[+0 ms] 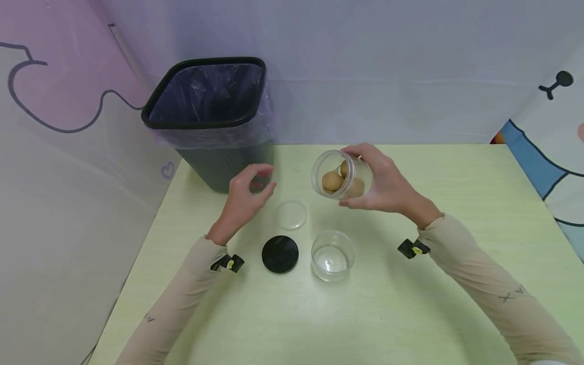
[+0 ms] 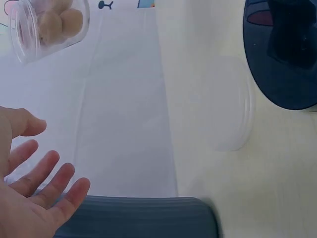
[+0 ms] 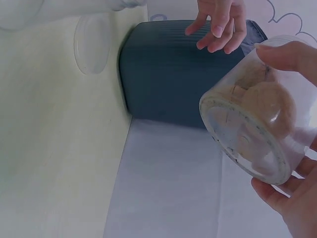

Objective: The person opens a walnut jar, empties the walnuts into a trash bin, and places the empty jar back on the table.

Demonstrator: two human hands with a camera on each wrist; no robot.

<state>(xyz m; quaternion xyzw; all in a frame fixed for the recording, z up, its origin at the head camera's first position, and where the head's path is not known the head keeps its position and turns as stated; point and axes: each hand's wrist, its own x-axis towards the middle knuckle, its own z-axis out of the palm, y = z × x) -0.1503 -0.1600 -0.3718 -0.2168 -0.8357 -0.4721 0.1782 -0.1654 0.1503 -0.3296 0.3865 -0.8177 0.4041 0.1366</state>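
My right hand (image 1: 383, 182) grips a clear plastic jar (image 1: 350, 175), tilted with its open mouth toward the left, above the table. Several round tan balls (image 1: 333, 181) lie inside it; their exact kind is unclear. In the right wrist view the jar's base (image 3: 247, 144) faces the camera, with thumb and fingers around the wall. My left hand (image 1: 246, 195) hovers in front of the bin, fingers loosely bent and apart, holding nothing. The left wrist view shows the left hand (image 2: 39, 193) below the tilted jar (image 2: 25, 29), not touching it.
A dark bin (image 1: 228, 159) with a plastic liner stands at the table's back left. On the table (image 1: 388, 314) sit a clear disc-shaped lid (image 1: 291, 215), a black round lid (image 1: 280, 254) and a second clear jar (image 1: 333, 268). A pale curtain (image 1: 388, 76) hangs behind.
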